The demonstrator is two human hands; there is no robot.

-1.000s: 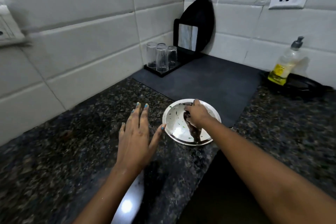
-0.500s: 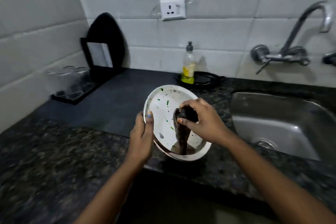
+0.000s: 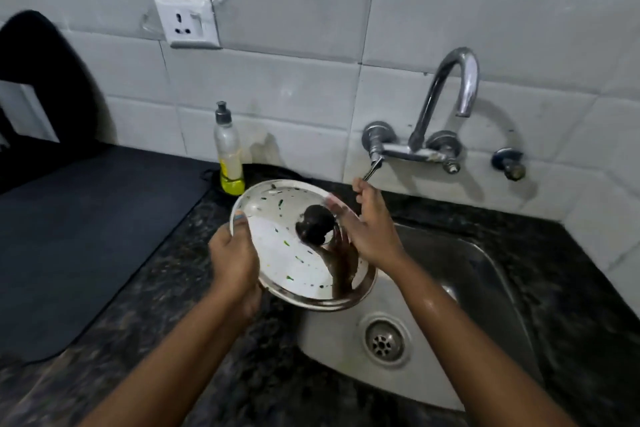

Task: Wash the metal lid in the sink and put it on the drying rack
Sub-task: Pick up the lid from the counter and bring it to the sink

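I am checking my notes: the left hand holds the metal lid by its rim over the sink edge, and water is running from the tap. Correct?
Not quite: the head view shows no water coming from the tap. The left hand does hold the metal lid by its rim at the sink edge.

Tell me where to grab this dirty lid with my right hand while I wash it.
Probably the black knob at the lid's centre, coming from the right. It sticks up toward you, and the left hand already holds the left rim.
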